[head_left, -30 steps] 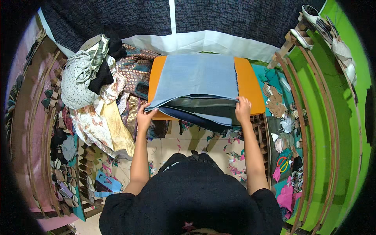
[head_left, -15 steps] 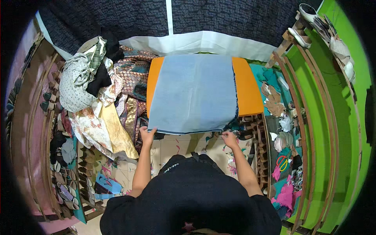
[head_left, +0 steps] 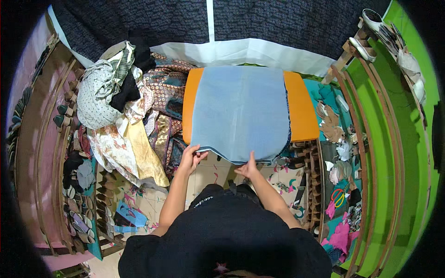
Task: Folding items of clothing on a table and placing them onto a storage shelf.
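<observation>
A light blue cloth [head_left: 241,111] with a dark edge is spread across an orange tabletop [head_left: 303,109], and its near edge droops over the front. My left hand [head_left: 189,160] pinches the cloth near its front left corner. Closer to the middle, my right hand [head_left: 250,170] grips the same hanging edge, thumb on top and the other fingers underneath. Between both hands the edge sags in a shallow curve.
Piled fabrics [head_left: 99,92] lie left of the table. Wooden racks with shoe-shaped pieces line the left side [head_left: 109,199] and right side [head_left: 315,185]. Scissors [head_left: 339,198] rest among scraps on the right. Cuttings litter the tiled floor [head_left: 204,173].
My right hand has moved left along the cloth's front edge, nearer my left hand. The edge, straighter before, now sags and curves. The whole view has shifted slightly.
</observation>
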### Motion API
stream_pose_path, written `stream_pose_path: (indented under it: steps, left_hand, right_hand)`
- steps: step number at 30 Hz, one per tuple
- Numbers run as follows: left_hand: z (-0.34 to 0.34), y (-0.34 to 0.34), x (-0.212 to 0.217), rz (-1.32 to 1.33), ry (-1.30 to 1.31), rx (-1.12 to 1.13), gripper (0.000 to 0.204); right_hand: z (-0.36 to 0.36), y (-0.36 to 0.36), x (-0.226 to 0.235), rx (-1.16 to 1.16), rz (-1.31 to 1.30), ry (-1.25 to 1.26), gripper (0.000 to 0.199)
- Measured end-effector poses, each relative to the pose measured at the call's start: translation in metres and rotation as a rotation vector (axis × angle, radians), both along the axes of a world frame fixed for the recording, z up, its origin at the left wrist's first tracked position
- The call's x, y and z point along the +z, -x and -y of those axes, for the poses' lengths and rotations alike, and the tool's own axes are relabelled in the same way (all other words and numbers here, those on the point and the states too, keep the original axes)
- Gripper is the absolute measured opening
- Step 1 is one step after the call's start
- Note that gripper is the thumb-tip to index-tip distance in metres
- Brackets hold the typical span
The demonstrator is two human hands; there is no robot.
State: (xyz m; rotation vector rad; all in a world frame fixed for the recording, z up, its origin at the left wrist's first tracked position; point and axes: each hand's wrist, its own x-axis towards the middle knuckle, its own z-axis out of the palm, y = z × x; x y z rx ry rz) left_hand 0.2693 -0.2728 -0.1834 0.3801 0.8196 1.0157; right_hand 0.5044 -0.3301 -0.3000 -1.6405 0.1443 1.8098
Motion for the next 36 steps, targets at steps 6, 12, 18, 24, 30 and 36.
stream_pose_path:
  steps: [6, 12, 18, 24, 30, 36]
  left_hand:
    - [-0.002, 0.017, 0.004, -0.081, 0.012, -0.105, 0.011]
    - [0.003, 0.053, -0.049, -0.675, -0.039, -0.450, 0.010]
    - [0.005, 0.061, -0.029, -0.359, 0.016, -0.480, 0.012]
    - [0.000, 0.072, 0.026, -0.245, -0.124, -0.532, 0.010]
    - [0.003, 0.074, 0.029, -0.313, -0.140, -0.415, 0.013]
    - [0.001, 0.080, 0.037, -0.135, -0.139, -0.235, 0.016]
  right_hand:
    - [0.011, -0.039, -0.024, -0.875, -0.424, -0.551, 0.047]
    - [0.031, -0.052, -0.014, -0.953, -0.326, -0.553, 0.034]
    - [0.044, -0.084, -0.002, -1.067, -0.317, -0.614, 0.032]
    - [0.049, -0.090, 0.079, -0.934, 0.342, -0.586, 0.035]
    - [0.076, -0.118, 0.069, -0.965, 0.157, -0.725, 0.039]
    - [0.081, -0.116, 0.103, -0.944, -0.164, -0.836, 0.033]
